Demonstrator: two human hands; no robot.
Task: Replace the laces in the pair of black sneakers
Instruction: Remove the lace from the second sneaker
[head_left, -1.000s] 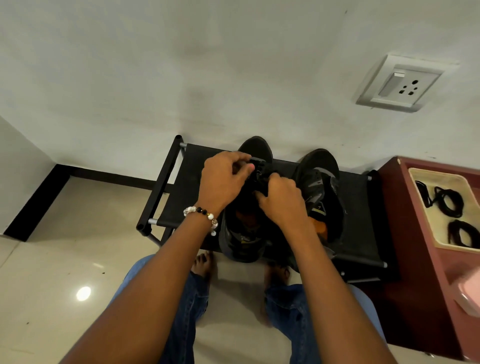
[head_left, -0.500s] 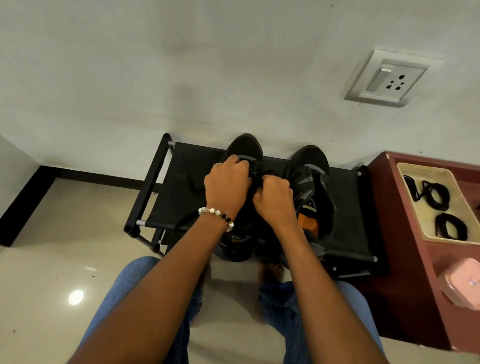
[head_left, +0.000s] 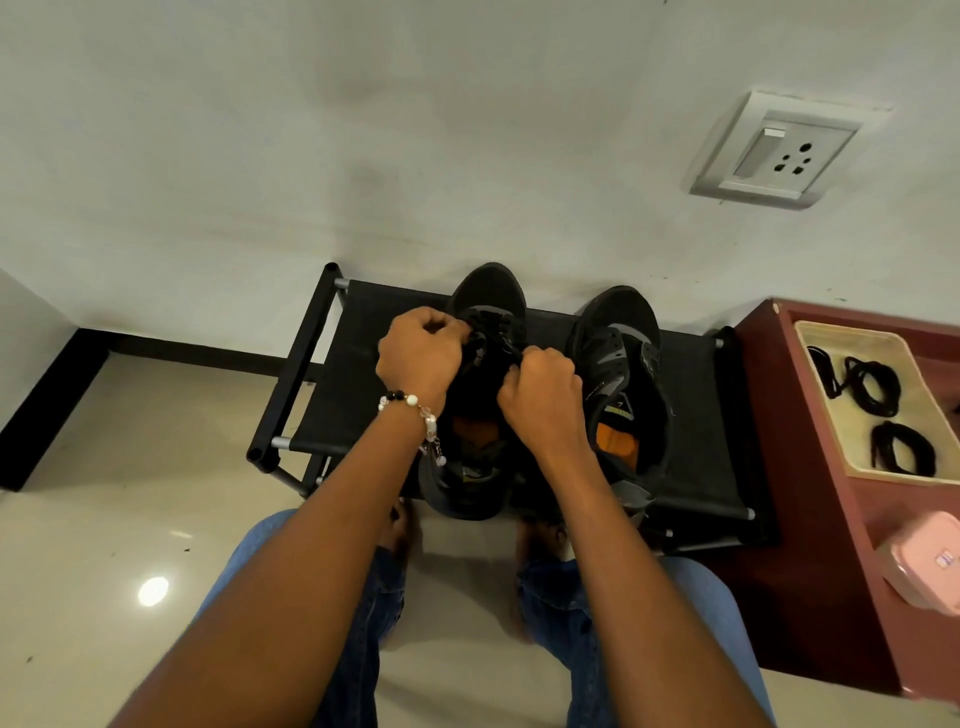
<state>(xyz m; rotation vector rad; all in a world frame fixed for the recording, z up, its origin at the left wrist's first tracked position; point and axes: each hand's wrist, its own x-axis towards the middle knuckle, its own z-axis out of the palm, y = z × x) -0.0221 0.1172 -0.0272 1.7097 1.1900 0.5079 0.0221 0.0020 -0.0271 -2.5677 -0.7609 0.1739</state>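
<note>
While both fists curl | left hand, right hand pinch lace | left sneaker

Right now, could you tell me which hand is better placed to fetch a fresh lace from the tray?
Probably the right hand: the tray with coiled laces sits on its side, beyond the second sneaker.

My left hand and right hand cover the lacing of the left sneaker, so I cannot tell which eyelets the black lace passes through or just what my fingers pinch. The cream tray and pink box run off the right edge. My feet sit half hidden under my jeans.
</note>
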